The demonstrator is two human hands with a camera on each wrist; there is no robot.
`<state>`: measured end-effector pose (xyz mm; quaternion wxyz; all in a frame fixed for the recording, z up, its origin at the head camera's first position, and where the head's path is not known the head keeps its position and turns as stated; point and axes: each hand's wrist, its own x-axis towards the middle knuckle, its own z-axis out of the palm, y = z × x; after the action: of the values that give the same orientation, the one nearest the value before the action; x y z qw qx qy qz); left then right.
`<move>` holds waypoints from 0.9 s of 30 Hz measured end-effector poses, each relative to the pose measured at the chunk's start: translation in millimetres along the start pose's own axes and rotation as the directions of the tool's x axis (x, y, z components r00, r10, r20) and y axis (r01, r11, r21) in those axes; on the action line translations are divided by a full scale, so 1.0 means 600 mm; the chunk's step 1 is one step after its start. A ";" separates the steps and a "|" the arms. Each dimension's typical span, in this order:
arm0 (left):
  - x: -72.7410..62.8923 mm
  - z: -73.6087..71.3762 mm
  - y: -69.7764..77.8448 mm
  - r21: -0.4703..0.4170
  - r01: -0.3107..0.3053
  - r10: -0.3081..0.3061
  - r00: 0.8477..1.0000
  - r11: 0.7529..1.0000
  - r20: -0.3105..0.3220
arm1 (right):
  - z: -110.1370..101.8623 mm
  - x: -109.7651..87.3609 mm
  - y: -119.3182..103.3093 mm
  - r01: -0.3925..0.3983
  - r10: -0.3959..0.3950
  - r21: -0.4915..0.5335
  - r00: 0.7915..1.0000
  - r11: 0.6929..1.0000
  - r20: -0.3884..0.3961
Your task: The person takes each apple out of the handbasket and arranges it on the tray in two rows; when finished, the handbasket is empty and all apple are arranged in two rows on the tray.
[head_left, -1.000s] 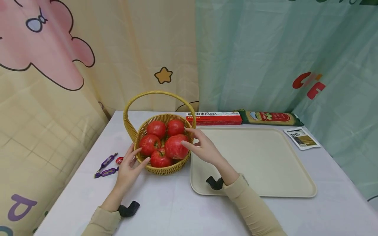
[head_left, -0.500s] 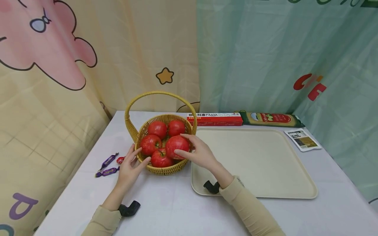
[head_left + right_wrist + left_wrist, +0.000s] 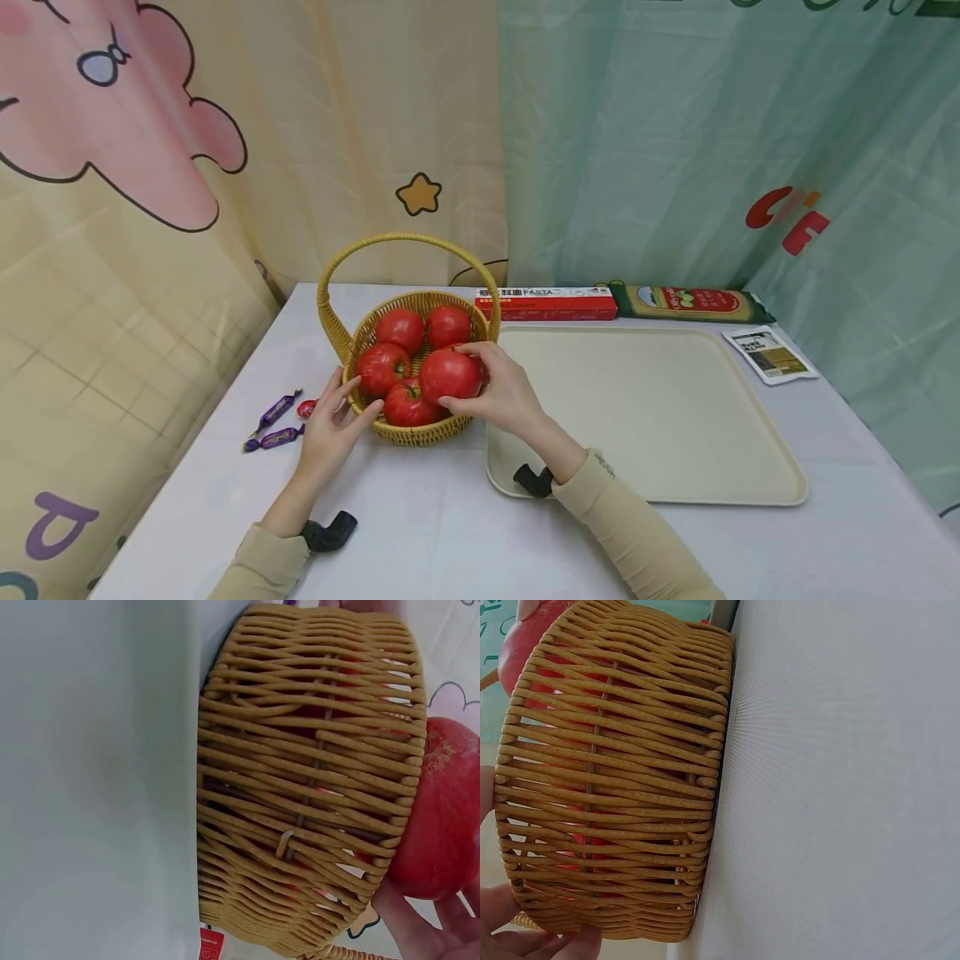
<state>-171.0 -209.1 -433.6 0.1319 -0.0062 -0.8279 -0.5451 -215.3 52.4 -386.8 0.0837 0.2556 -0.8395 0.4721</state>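
Note:
A yellow wicker basket (image 3: 422,434) with a tall arched handle stands on the white-covered table, with several red apples inside. My right hand (image 3: 510,390) grips the big apple (image 3: 448,375) at the basket's right side, thumb below and fingers over its top. In the right wrist view that apple (image 3: 442,817) rises past the rim; whether it touches the others I cannot tell. My left hand (image 3: 327,427) holds the basket's near left rim. In the left wrist view its fingers (image 3: 581,943) lie against the woven wall.
A beige tray (image 3: 637,417) lies right of the basket. Behind it are a red pasta box (image 3: 555,308) and a green packet (image 3: 690,302). A small white pouch (image 3: 768,354) sits at the right. Purple-wrapped candies (image 3: 275,437) and a red one (image 3: 306,408) lie left.
My right hand has moved left and closed round the big apple, its thumb sliding lower and further left. The left hand keeps its place on the basket rim.

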 end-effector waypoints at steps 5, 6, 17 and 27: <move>0.000 0.000 -0.002 -0.002 -0.003 0.003 1.000 1.000 0.000 | -0.017 0.002 0.001 0.072 -0.070 0.075 0.997 0.995 -0.029; 0.000 0.000 -0.003 -0.002 -0.003 0.003 1.000 1.000 0.001 | -0.025 0.003 0.000 0.095 -0.092 0.098 0.995 0.991 -0.037; 0.000 0.000 0.001 -0.017 0.001 0.000 1.000 1.000 0.011 | -0.139 0.009 0.014 0.288 -0.271 0.003 0.905 0.958 -0.328; 0.001 0.000 -0.005 -0.003 -0.010 0.010 1.000 1.000 -0.003 | -0.176 0.016 0.120 0.027 -0.127 -0.270 0.924 0.963 -0.361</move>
<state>-172.2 -210.4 -435.9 0.1360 -0.0098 -0.8270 -0.5454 -270.8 167.5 -379.8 0.2936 0.1807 -0.8518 0.3945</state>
